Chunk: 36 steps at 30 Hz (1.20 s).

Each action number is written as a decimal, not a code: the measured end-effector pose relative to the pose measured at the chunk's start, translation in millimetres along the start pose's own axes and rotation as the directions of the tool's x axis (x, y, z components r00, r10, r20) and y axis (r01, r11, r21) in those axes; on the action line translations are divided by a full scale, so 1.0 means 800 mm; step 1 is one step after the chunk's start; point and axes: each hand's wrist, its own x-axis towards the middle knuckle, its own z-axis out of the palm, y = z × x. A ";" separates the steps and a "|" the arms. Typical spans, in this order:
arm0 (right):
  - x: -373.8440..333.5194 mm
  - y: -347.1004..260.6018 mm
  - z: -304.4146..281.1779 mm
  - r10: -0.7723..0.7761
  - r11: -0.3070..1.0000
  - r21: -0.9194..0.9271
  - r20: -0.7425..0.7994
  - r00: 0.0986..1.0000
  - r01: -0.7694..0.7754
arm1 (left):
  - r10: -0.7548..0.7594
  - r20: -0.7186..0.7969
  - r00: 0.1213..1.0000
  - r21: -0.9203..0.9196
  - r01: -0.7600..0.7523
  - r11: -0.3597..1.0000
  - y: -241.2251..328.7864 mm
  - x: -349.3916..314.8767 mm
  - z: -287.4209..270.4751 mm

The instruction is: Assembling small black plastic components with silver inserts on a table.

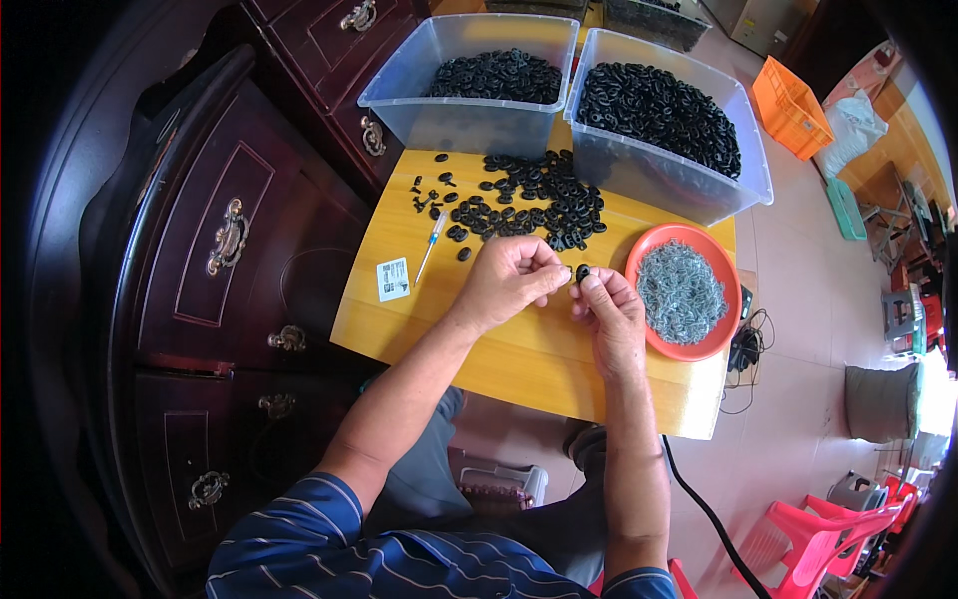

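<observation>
Above the yellow table (479,374), my two hands almost meet. A small black oval piece (583,272) is pinched upright between the thumb and fingers of my right hand (611,304). My left hand (511,282) is closed in a pinch close beside it; what its fingertips hold is too small to make out. Just beyond them spreads a loose pile of black oval pieces (544,190). To the right of my right hand stands an orange-red bowl (640,262) full of tiny silvery pieces (682,291) that look like springs.
Two clear plastic bins (469,125) (659,165) of black pieces line the table's far side. A thin screwdriver (431,248) and a white card (393,280) lie at left. Dark wooden drawers (239,230) flank the table; an orange crate (793,110) and pink chairs (823,539) stand right.
</observation>
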 end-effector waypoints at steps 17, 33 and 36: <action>-0.006 -0.017 -0.008 0.149 0.989 -0.032 0.190 0.970 -0.146 | 0.004 0.298 0.955 -0.154 0.044 0.987 0.008 -0.001 -0.007; -0.007 -0.002 -0.010 0.125 0.982 0.110 0.209 0.970 -0.150 | -0.016 0.361 0.933 -0.188 0.089 0.978 0.010 0.004 -0.006; -0.008 -0.003 -0.006 0.102 0.984 0.127 0.194 0.976 -0.128 | 0.001 0.344 0.939 -0.170 0.062 0.983 0.009 0.004 -0.004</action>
